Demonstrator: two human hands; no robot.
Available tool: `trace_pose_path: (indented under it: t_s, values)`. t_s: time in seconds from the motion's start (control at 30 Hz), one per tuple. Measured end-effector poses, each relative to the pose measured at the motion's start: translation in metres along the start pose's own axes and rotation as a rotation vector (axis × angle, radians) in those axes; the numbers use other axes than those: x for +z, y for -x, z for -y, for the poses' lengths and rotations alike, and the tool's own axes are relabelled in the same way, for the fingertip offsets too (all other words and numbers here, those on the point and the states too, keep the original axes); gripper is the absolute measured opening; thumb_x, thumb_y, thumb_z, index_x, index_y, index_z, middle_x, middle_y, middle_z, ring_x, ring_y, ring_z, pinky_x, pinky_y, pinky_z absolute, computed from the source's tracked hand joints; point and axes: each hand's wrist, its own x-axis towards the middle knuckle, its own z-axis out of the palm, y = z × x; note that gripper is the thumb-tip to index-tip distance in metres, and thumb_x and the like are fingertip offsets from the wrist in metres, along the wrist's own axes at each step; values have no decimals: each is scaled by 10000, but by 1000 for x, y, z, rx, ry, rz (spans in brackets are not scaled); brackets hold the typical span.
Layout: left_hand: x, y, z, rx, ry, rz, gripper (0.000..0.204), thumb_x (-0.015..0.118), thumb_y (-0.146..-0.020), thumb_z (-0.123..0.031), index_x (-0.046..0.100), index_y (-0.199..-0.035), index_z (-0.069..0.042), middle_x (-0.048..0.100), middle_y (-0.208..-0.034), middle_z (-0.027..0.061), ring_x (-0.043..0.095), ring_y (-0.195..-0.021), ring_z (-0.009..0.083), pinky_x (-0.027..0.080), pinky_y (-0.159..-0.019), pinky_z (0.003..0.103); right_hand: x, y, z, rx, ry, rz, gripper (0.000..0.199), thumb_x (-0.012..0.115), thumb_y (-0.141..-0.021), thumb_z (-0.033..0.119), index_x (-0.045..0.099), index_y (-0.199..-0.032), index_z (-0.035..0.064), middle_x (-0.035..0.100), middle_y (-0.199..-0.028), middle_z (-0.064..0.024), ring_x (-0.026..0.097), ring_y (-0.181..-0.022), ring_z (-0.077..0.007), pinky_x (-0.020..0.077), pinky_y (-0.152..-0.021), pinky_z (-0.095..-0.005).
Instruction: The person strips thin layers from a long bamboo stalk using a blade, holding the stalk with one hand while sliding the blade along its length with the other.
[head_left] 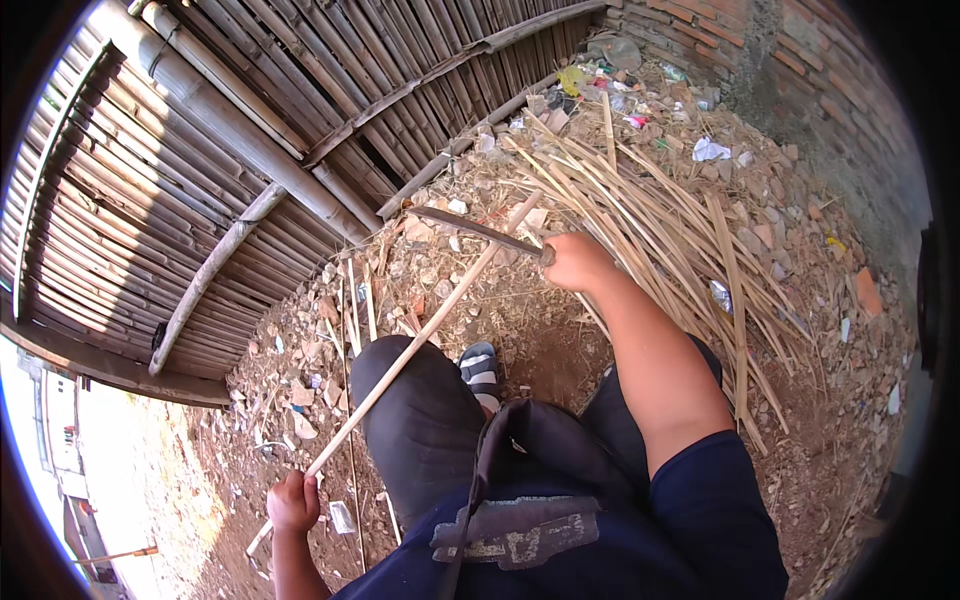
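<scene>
My left hand is closed round the lower part of a long pale bamboo strip. The strip slants up and to the right across my left thigh, its far end out over the ground. In my right hand is the handle of a machete, its dark blade pointing left. The blade crosses the strip near the far end; whether it touches or only overlaps in view, I cannot tell. Just right of that hand lies a large heap of split bamboo strips.
A bamboo-pole wall runs along the left and far side. At the far right stands a brick wall. Stones and litter, such as a white crumpled scrap, cover the dirt ground. My sandalled foot is between my knees.
</scene>
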Motion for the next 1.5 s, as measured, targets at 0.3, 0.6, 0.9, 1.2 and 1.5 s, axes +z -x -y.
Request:
trace_pose_path:
  t_s: [0.3, 0.6, 0.9, 1.2, 1.5]
  values:
    - [17, 9, -11, -1, 89, -4, 297, 585, -987, -243, 491, -762, -73, 559, -597, 206, 583, -550, 468, 448, -497, 554, 8, 39, 56, -393, 167, 8, 171, 693, -775, 164, 722, -934, 109, 735, -930, -148, 720, -927, -369, 572, -819, -496]
    - [0, 1, 2, -2, 26, 33, 306, 581, -1004, -271, 511, -776, -80, 593, -610, 192, 607, -558, 462, 465, -512, 556, -1, 7, 10, -43, -5, -170, 347, 702, -802, 180, 743, -1144, 140, 738, -1065, -179, 716, -1005, -359, 571, -878, -479]
    - [30, 11, 19, 8, 64, -10, 313, 575, -1000, -270, 519, -761, -77, 570, -604, 200, 588, -554, 461, 451, -498, 554, 12, 0, -4, 37, -60, -111, 208, 739, -809, 215, 750, -999, 131, 748, -950, -152, 727, -922, -360, 578, -830, -484]
    - [6, 4, 1, 23, 41, 6, 297, 568, -997, -240, 523, -757, -72, 565, -589, 190, 580, -525, 450, 449, -490, 537, -9, 17, 21, 2, -5, -131, 323, 670, -810, 164, 751, -1123, 142, 746, -1029, -170, 712, -1024, -369, 574, -879, -494]
    - [15, 18, 13, -25, -52, -19, 332, 556, -1002, -263, 509, -730, -78, 555, -591, 198, 579, -542, 455, 439, -496, 554, 4, -10, -38, 110, -94, -147, 250, 713, -814, 190, 735, -1041, 88, 745, -996, -173, 715, -960, -371, 560, -826, -470]
